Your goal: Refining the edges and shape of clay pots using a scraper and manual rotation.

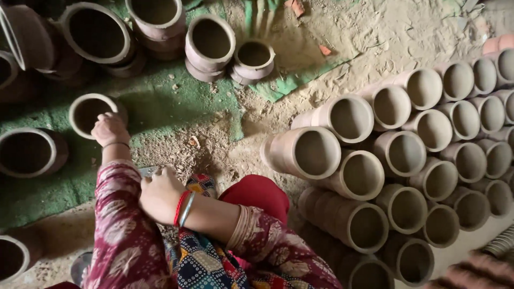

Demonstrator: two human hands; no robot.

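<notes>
At the left of the frame, a little above the middle, a small dark clay pot (88, 113) stands upright on a green mat (160, 104), its pale round rim facing up. The left hand (110, 128) reaches out to it, knuckles up, with the fingers curled over the near right edge of the rim and touching it; whether they pinch the wall cannot be told from this angle. A thin bangle circles that wrist, and a maroon flowered sleeve (120, 225) covers the arm below it.

Lower, just left of the centre, the right hand (159, 194) rests near the person's knee, fingers folded loosely inward; a flat grey edge shows beside its knuckles, but whether the hand grips it cannot be told. Red and blue bangles (183, 208) sit on that wrist.

Around the small pot, further dark pots (96, 33) stand or lie across the upper left of the frame, with 1 more (27, 152) just left of it and another at the lower left corner. 2 smaller round pots (252, 58) sit at the upper centre, at the mat's edge. Sandy ground (375, 32) strewn with clay crumbs fills the upper middle. On the right side of the frame, a stack of pale clay cylinders (407, 160) lies on its side, open mouths towards the camera, well apart from both hands.
</notes>
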